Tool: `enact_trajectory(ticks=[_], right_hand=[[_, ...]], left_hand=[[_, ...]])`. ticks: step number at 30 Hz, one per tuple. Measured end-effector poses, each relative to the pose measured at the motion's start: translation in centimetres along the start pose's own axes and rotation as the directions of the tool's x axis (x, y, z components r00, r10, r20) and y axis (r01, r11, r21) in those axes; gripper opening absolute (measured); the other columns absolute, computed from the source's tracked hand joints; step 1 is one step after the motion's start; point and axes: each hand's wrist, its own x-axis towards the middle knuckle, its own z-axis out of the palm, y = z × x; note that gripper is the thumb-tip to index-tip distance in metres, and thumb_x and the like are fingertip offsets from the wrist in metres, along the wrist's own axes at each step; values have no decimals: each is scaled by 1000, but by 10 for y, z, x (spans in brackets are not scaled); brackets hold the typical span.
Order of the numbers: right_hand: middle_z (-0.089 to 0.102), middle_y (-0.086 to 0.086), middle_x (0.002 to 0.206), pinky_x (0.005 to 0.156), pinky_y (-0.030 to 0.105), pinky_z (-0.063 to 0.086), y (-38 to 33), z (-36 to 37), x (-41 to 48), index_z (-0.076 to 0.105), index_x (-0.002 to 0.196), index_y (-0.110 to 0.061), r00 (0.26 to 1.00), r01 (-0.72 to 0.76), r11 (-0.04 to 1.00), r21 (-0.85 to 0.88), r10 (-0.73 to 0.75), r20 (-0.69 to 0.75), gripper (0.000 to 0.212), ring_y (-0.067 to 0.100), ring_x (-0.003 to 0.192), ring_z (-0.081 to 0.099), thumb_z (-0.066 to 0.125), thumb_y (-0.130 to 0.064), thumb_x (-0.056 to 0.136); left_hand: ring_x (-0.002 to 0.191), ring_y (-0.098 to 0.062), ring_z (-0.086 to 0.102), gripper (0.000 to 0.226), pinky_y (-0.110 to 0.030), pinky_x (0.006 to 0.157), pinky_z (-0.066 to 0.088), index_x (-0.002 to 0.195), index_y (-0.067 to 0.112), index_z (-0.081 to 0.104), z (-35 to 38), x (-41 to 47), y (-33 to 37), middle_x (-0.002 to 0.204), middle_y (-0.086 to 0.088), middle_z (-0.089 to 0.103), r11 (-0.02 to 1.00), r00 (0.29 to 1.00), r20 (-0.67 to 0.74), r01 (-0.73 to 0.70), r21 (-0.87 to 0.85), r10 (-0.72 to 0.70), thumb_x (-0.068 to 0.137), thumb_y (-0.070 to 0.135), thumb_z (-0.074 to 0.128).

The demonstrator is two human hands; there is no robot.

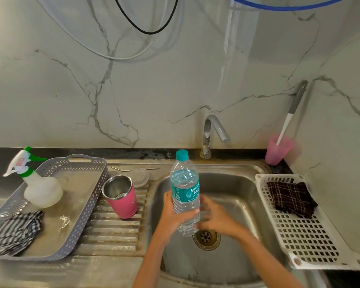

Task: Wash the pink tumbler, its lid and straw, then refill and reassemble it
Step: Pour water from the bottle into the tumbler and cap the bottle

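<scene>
Left hand (176, 215) grips water bottle (185, 188) upright over sink (237, 183); right hand (214, 217) spread open, blurred, just beside its base.
Pink tumbler (125, 202) stands uncapped on the bench (112, 229) near the basin's left edge; lid (140, 177) and straw (121, 169) lie behind it, towards the back edge.

The pink tumbler (123, 201) is standing open-mouthed on the ribbed drainboard (112, 231), showing its bare steel inside. The clear lid (140, 177) is lying flat just beside it at its 1 o'clock. The thin metal straw (121, 169) is lying at the tumbler's 12 o'clock. At its 3 o'clock, the capped, nearly full water bottle (185, 188) is standing upright over the sink (237, 190), the left hand (173, 214) gripping its lower half.
</scene>
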Motion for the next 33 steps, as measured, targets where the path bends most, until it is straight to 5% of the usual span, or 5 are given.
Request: enact_trajectory(ticks=[5, 10, 17, 23, 33], right_hand=[[57, -16, 123, 100, 33, 49, -19, 3, 40, 43, 130, -34, 984, 73, 990, 117, -52, -169, 79, 4, 114, 56, 87, -22, 66], [57, -20, 105, 67, 7, 44, -53, -28, 94, 47, 122, -33, 953, 160, 975, 152, -113, -280, 63, -4, 92, 56, 82, -16, 73], [64, -9, 108, 72, 12, 51, -69, -58, 178, 53, 121, -20, 894, 227, 967, 116, -160, -418, 58, 5, 96, 62, 81, -9, 71], [56, -11, 109, 66, 1, 37, -62, -62, 223, 48, 129, -18, 866, 220, 973, 74, -160, -474, 63, 4, 96, 54, 79, -9, 75], [64, -6, 112, 78, 10, 48, -37, -62, 258, 53, 125, -17, 837, 200, 980, 26, -157, -524, 66, 6, 99, 61, 84, -13, 67]], left_hand=[[114, -6, 62, 91, -32, 96, 54, 132, 32, 41, -11, 38, 20, 128, 6, 59, 995, 998, 0, -58, 78, 58, 59, 28, 95], [113, -4, 57, 95, -20, 89, 48, 140, 23, 38, -19, 97, 60, 127, 10, 56, 982, 991, -37, -120, 148, 126, 63, 22, 92], [114, -13, 60, 104, -37, 99, 52, 146, 20, 33, -29, 184, 89, 128, 7, 59, 950, 980, -49, -176, 256, 194, 62, 21, 93], [116, -12, 55, 98, -15, 86, 46, 147, 19, 35, -28, 226, 81, 126, 8, 57, 962, 980, -70, -165, 219, 184, 66, 11, 89], [113, -8, 54, 92, -12, 82, 46, 148, 24, 33, -24, 254, 67, 118, 19, 56, 967, 986, -10, -160, 197, 165, 73, 7, 84]])
